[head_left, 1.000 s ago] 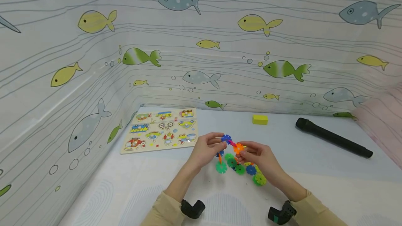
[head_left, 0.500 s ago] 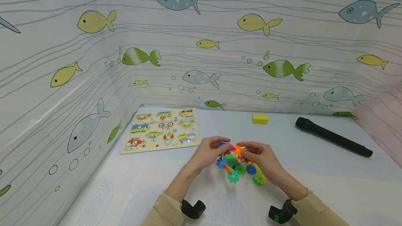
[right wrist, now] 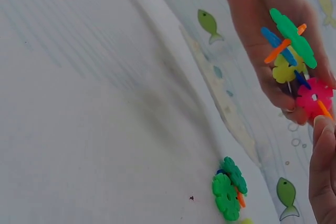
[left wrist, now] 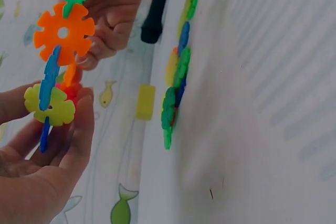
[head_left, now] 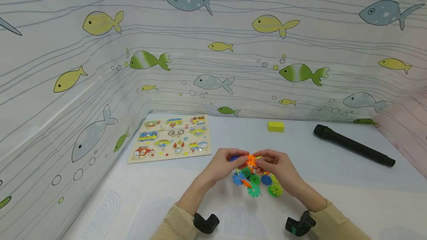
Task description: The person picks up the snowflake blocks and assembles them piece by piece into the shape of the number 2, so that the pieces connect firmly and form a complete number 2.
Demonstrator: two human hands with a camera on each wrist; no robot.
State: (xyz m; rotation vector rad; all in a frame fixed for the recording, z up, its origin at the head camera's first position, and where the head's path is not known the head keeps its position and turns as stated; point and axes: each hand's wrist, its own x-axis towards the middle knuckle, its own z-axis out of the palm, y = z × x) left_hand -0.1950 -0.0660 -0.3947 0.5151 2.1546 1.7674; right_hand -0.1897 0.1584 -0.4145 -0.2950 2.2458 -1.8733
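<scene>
My left hand [head_left: 220,166] holds a short chain of interlocking plastic flower discs by its upper end, fingers around a pink disc [right wrist: 314,97] and a dark blue disc [left wrist: 45,136]. Below these the chain runs through a yellow disc [left wrist: 50,107], a blue disc [left wrist: 51,77] and an orange disc [left wrist: 63,34] to a green disc [head_left: 254,190] at its free end. Between thumb and index finger, my right hand [head_left: 278,166] pinches another orange disc [head_left: 251,160], edge against the pink one. Both hands' fingertips nearly meet there.
More flower discs, green [head_left: 254,179], blue [head_left: 266,180] and yellow-green [head_left: 275,190], lie on the table under the hands. Farther back are a wooden picture puzzle board [head_left: 171,138], a yellow block [head_left: 275,126] and a black microphone [head_left: 353,145]. Fish-print sheeting [head_left: 247,62] encloses the table.
My left hand has come slightly right and down, closing in on the right hand. The hanging chain has swung rightward, its green end now lower. The right hand has hardly moved.
</scene>
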